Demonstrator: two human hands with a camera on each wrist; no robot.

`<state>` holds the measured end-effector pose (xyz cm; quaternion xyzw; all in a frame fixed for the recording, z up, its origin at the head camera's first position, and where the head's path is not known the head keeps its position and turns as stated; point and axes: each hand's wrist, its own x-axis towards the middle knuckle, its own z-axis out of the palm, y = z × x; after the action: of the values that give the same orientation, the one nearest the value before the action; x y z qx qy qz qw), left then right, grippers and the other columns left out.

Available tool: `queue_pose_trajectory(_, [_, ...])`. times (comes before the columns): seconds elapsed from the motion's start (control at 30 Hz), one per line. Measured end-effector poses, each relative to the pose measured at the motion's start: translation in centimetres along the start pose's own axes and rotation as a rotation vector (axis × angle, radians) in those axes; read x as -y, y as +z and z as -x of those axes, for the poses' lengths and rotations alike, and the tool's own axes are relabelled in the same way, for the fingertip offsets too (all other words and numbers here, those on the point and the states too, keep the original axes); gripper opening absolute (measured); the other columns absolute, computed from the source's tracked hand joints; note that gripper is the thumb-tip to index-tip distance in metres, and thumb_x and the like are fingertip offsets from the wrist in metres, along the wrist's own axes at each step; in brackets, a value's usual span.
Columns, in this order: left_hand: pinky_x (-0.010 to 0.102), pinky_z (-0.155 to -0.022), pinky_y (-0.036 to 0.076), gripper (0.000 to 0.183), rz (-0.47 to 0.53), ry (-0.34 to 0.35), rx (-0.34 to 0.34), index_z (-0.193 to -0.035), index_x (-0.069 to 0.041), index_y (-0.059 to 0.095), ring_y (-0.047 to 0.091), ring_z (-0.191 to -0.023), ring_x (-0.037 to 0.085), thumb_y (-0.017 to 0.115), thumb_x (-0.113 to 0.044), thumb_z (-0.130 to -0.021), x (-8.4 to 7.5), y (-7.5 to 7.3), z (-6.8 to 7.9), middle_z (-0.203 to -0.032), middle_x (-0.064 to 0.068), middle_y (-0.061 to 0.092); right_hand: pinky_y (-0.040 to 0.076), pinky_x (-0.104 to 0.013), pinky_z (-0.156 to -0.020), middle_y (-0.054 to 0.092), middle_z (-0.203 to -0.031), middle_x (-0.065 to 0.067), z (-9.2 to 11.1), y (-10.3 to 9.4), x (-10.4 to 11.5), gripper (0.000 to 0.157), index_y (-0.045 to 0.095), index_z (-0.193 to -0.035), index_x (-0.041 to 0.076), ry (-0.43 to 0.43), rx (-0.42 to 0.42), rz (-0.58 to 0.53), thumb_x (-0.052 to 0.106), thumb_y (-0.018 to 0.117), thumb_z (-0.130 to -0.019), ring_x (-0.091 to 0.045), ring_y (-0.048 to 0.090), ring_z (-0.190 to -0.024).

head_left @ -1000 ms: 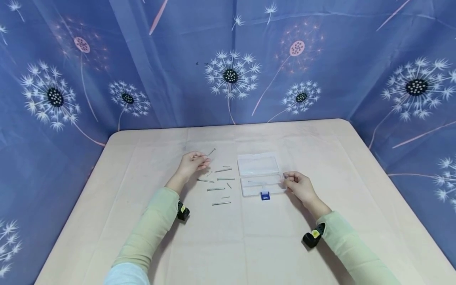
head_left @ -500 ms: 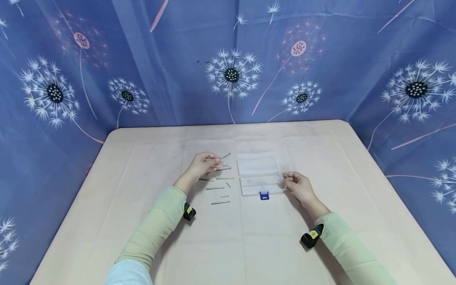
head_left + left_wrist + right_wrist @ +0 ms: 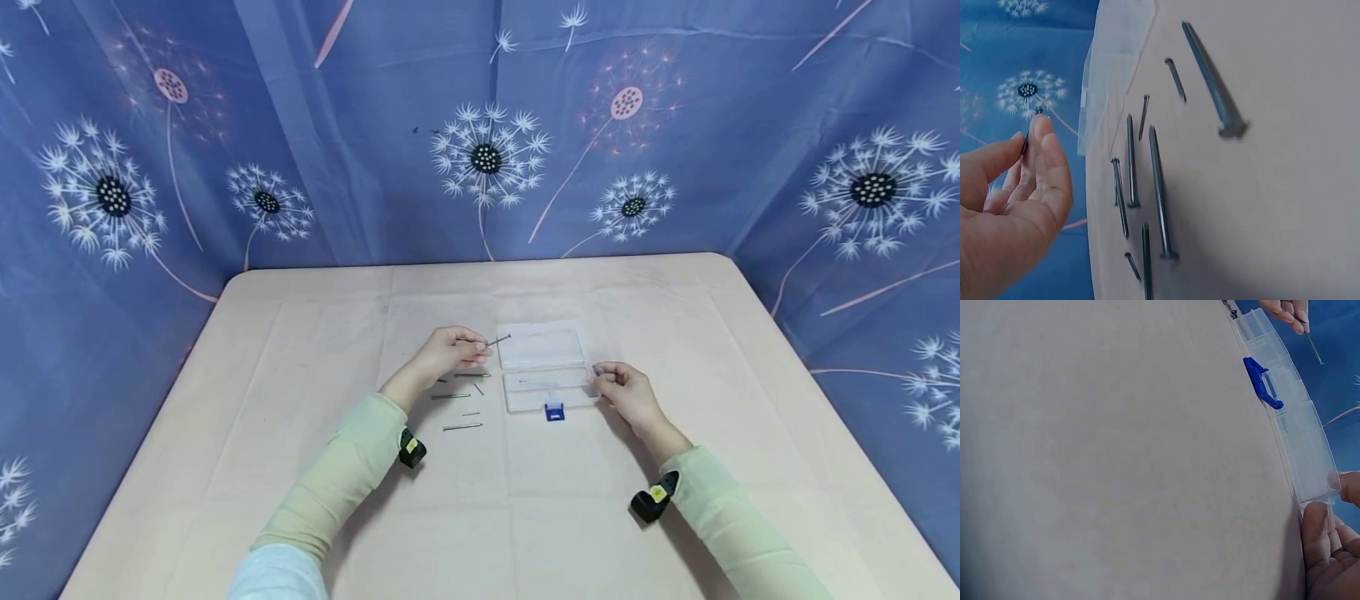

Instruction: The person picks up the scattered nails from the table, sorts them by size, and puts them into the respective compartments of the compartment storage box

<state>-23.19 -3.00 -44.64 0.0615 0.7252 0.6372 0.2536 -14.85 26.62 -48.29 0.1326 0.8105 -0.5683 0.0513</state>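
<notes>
In the head view, my left hand (image 3: 450,354) pinches a nail (image 3: 500,340) between thumb and fingertips, its head end pointing right over the edge of the raised lid. That same nail (image 3: 1314,349) shows at the top of the right wrist view. A clear plastic box (image 3: 517,407) lies with its lid (image 3: 542,346) folded back and its blue latch (image 3: 554,412) toward me. My right hand (image 3: 636,398) grips the right end of the box, thumb and fingers on its walls (image 3: 1310,450). A thin nail-like line (image 3: 534,382) lies in the back compartment.
Several nails, long and short, lie left of the box, such as a long nail (image 3: 462,427) and a short nail (image 3: 1175,80). A pale cloth covers the table (image 3: 420,533). A blue dandelion-print curtain (image 3: 375,167) hangs behind and at the sides.
My left hand has moved right with the nail, from beyond the loose nails to the lid's left edge. The nail has tipped flatter. My right hand stays on the box.
</notes>
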Motion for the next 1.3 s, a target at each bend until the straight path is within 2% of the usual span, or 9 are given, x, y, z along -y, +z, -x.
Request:
queue_pose_trajectory(0.17, [0.035,-0.088,0.054,0.023,0.002,-0.011,0.041,-0.114,0.01,0.057,0.069,-0.09,0.021,0.055,-0.002,-0.094,-0.2,1.1,-0.2,-0.11,0.024,0.066,0.048,-0.012,-0.059,0.056,-0.084,0.005,0.0,-0.1,0.0,0.039,0.05,-0.125,-0.01,-0.002,0.003,-0.004,0.008,0.057,-0.091,0.001,0.051,-0.068])
queue_pose_trajectory(0.23, [0.037,-0.089,0.054,0.023,0.002,-0.014,0.056,-0.114,0.01,0.057,0.069,-0.091,0.022,0.055,-0.002,-0.094,-0.3,1.5,-0.3,-0.11,0.024,0.066,0.048,-0.012,-0.06,0.056,-0.084,0.005,-0.1,-0.2,-0.1,0.04,0.05,-0.125,-0.01,-0.008,0.006,-0.002,0.008,0.057,-0.091,0.002,0.051,-0.068])
queue_pose_trajectory(0.37, [0.035,-0.088,0.054,0.022,-0.03,-0.021,0.07,-0.112,0.008,0.059,0.069,-0.09,0.022,0.056,-0.003,-0.093,-0.3,2.2,-0.5,-0.108,0.022,0.067,0.048,-0.012,-0.059,0.056,-0.084,0.006,-0.2,-0.3,-0.1,0.039,0.05,-0.124,-0.01,-0.017,0.014,0.0,0.009,0.058,-0.091,0.001,0.051,-0.068])
queue_pose_trajectory(0.53, [0.03,-0.084,0.056,0.021,-0.081,-0.023,0.082,-0.111,0.007,0.062,0.067,-0.097,0.028,0.056,-0.004,-0.094,-0.5,3.1,-0.7,-0.106,0.02,0.069,0.048,-0.013,-0.06,0.056,-0.084,0.006,-0.4,-0.3,-0.3,0.038,0.052,-0.123,-0.008,-0.01,0.006,0.018,0.01,0.058,-0.09,0.0,0.052,-0.068])
queue_pose_trajectory(1.0, [0.03,-0.082,0.056,0.02,-0.197,-0.008,0.186,-0.108,0.007,0.062,0.068,-0.095,0.029,0.057,-0.004,-0.093,-1.2,5.4,-1.3,-0.104,0.019,0.07,0.047,-0.013,-0.059,0.057,-0.084,0.006,-0.2,-0.3,-0.2,0.038,0.052,-0.123,-0.008,-0.008,-0.012,0.009,0.01,0.058,-0.09,0.002,0.051,-0.067])
queue_pose_trajectory(1.3, [0.035,-0.086,0.055,0.023,-0.226,-0.037,0.194,-0.114,0.005,0.059,0.066,-0.097,0.032,0.056,-0.007,-0.094,-1.3,5.6,-1.1,-0.104,0.019,0.07,0.048,-0.012,-0.06,0.056,-0.085,0.004,0.0,0.0,-0.2,0.036,0.051,-0.121,-0.01,-0.011,-0.006,-0.035,0.007,0.059,-0.091,0.0,0.051,-0.068])
